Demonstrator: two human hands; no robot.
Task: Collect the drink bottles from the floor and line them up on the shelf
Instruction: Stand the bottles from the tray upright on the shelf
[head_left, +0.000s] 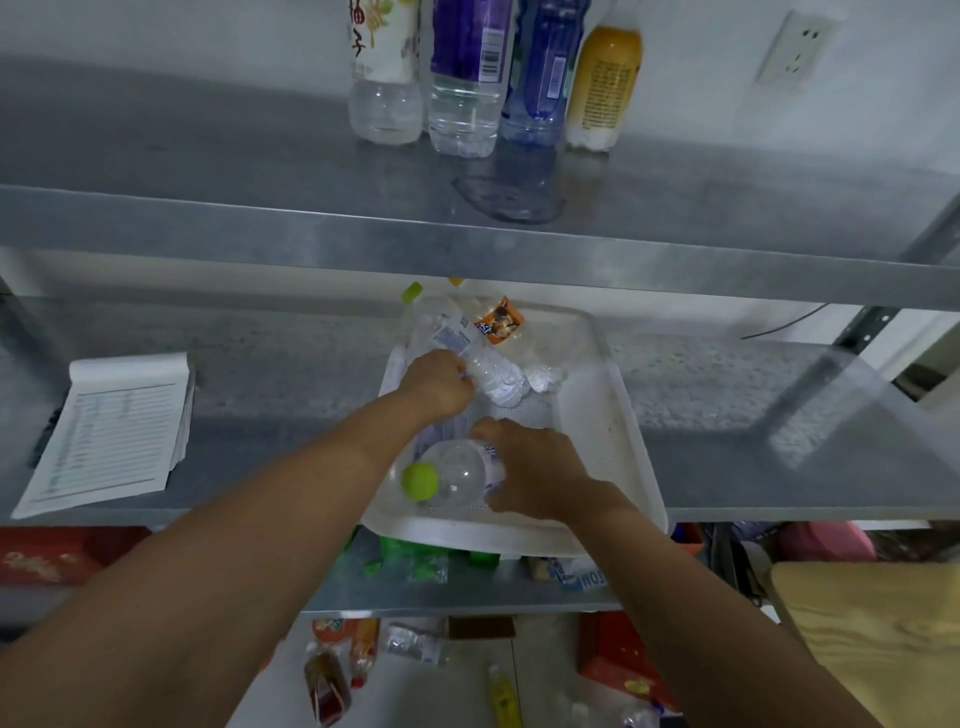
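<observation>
Loose bottles (332, 675) on floor. Right hand (540, 467) curled round clear green-capped plastic bottle (457, 475) in white plastic tray (613, 415). Left hand (436, 387) grips clear ribbed bottle (493, 376) beyond. Four upright bottles (467, 78) lined on top grey metal shelf (208, 156).

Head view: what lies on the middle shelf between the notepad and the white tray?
Bare metal shelf only, as the head view shows; nothing stands between notepad and white tray. The person's left forearm crosses above it near the tray.

head view, close, downward over shelf (727, 467)
</observation>
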